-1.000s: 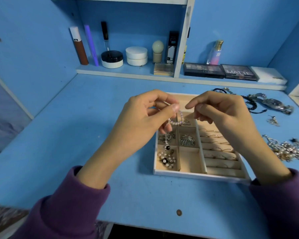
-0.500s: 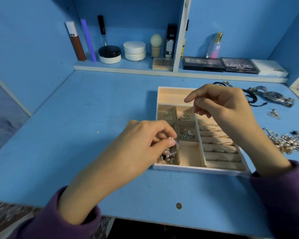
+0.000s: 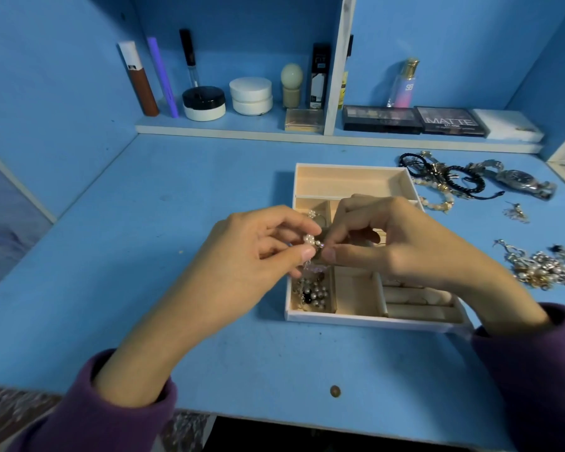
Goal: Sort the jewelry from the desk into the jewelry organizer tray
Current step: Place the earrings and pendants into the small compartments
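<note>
1. I've got both hands up over the tray (image 3: pixel 351 316), meeting above its left column of compartments.
2. Left hand (image 3: pixel 258 252) is pinched narrow, thumb and forefinger nipping a small beaded piece (image 3: pixel 310 240) – pale pearl-like beads in a little cluster, with a thin strand dangling below towards the tray.
3. Right hand (image 3: pixel 395 243) is pinched too, thumb tip meeting the same piece from the other side; the two thumbs almost touch.
4. The tray is pale wood-coloured with a white rim, sitting on the blue worktop (image 3: pixel 144 256). Its near-left compartment holds a heap of pearls (image 3: pixel 313 293) with some dark beads mixed in.
5. Right column shows padded ring rolls (image 3: pixel 418 300); the long back compartment looks bare.
6. Loose on the worktop to the right: a glittery pile (image 3: pixel 542 269), black cords (image 3: pixel 444 174), a watch (image 3: pixel 519 179).
</note>
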Demonstrator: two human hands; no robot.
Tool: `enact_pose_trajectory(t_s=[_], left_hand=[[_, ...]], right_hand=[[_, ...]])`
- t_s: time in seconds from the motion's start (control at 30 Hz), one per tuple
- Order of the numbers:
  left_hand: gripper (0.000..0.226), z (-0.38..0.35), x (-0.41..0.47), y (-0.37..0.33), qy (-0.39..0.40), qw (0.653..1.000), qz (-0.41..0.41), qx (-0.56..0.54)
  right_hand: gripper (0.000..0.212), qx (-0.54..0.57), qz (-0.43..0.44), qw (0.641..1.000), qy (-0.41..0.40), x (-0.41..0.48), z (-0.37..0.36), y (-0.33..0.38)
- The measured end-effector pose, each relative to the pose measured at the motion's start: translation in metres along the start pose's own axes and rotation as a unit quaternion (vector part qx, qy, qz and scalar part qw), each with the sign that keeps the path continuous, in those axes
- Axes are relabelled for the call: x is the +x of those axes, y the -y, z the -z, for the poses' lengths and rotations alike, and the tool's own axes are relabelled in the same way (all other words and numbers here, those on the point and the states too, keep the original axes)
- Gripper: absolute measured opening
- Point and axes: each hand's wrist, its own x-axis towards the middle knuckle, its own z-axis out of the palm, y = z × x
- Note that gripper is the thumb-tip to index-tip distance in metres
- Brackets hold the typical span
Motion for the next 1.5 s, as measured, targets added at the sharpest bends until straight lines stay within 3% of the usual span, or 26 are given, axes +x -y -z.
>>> enact_pose_trajectory(t_s=[0.27,0.53,0.7,0.9,1.07,1.3,1.5], left_hand=[[0.048,0.000,-0.003,0.003,-0.004,0.998,0.028,-0.051],[0.052,0.000,-0.006,0.000,-0.008,0.998,0.041,-0.049],[0.040,0.001,-0.007,0.003,0.010,0.998,0.051,-0.023],[0.019,0.001,-0.014,-0.004,0.065,0.991,-0.013,0.117],[0.012,-0.001,-0.016,-0.007,0.082,0.944,-0.094,0.307],[0.022,0.000,0.012,0.017,-0.023,0.924,-0.124,0.362],[0.024,-0.008,0.027,0.027,-0.013,0.906,-0.140,0.399]], right_hand=[[0.009,0.045,0.015,0.997,-0.053,0.000,0.001,0.000],[0.011,0.026,0.023,0.993,-0.115,0.000,0.002,-0.004],[0.012,0.022,0.006,0.987,-0.156,0.001,0.005,-0.006],[0.014,-0.001,-0.005,0.985,-0.172,0.002,0.003,-0.006],[0.013,-0.048,-0.031,0.975,-0.215,0.004,0.003,-0.014],[0.013,-0.124,-0.053,0.959,-0.249,0.007,0.007,-0.023],[0.014,-0.175,-0.060,0.946,-0.265,0.007,0.006,-0.030]])
